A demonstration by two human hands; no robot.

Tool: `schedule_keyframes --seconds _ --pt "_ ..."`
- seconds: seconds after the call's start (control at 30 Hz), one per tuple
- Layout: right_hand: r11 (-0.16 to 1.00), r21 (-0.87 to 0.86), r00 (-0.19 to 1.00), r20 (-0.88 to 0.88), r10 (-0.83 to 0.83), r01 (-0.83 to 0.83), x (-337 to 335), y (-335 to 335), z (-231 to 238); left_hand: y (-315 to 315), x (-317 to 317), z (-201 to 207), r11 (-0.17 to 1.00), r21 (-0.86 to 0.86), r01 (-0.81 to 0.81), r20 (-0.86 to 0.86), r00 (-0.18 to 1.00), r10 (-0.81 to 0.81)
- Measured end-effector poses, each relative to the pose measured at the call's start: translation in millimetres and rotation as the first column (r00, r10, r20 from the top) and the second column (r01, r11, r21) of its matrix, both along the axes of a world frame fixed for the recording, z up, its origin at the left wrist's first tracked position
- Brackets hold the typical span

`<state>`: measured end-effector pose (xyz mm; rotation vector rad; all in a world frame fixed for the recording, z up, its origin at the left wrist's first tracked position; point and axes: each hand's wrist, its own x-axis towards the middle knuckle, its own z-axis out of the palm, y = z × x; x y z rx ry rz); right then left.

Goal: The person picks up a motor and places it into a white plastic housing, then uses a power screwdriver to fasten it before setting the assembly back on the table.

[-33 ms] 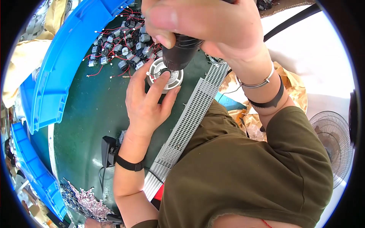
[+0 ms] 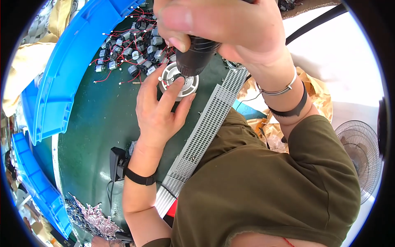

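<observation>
Holding a white round part takes the whole left hand. The part is on the green worktop, near a pile of small motors with red wires. The thumb and other fingers grip the part's sides, and the pointing finger presses near a small dark piece in its middle. The right hand has its fingers wrapped around a black tool. The low end of the tool is right over the part, but I can't tell if they touch.

The tool could slip and poke the pointing finger, because that fingertip is so close to it. The part could spin or slide if the left hand's grip gets loose. The small dark piece could get bumped crooked if the finger lifts too soon. A red wire could get caught too, since the motors lie so near.

A big blue bin is up on the left, and I can't see well what is in it. A lower blue tray has dividers across it, and its insides are too hard to make out. The motors lie loose on the worktop, outside the bin.
</observation>
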<state>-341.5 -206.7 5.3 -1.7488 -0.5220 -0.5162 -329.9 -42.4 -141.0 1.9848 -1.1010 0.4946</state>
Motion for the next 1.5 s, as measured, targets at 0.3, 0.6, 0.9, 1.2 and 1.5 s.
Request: schedule_keyframes --seconds 0.3,0.6,0.9,1.2,1.5 --pt "0.943 -0.280 0.974 0.186 -0.132 0.181 -5 -4 1 0 -1 5 0.999 0.031 -0.026 0.021 0.999 0.026" --pt "0.784 0.593 0.964 -0.047 0.261 -0.183 -9 -10 41 38 5 47 0.965 -0.069 -0.253 -0.018 0.968 0.252" --pt "0.990 0.125 0.982 -0.187 -0.038 0.062 10 -26 8 222 1 68 0.224 0.605 -0.764 0.401 0.536 0.743" --pt "0.986 0.151 0.987 -0.152 -0.044 0.067 26 -12 1 44 76 32 0.871 0.427 -0.244 -0.215 0.908 0.359" --pt "0.983 0.175 0.989 -0.145 -0.034 0.060 26 -19 0 70 90 22 0.945 0.197 -0.261 -0.520 0.789 0.327"
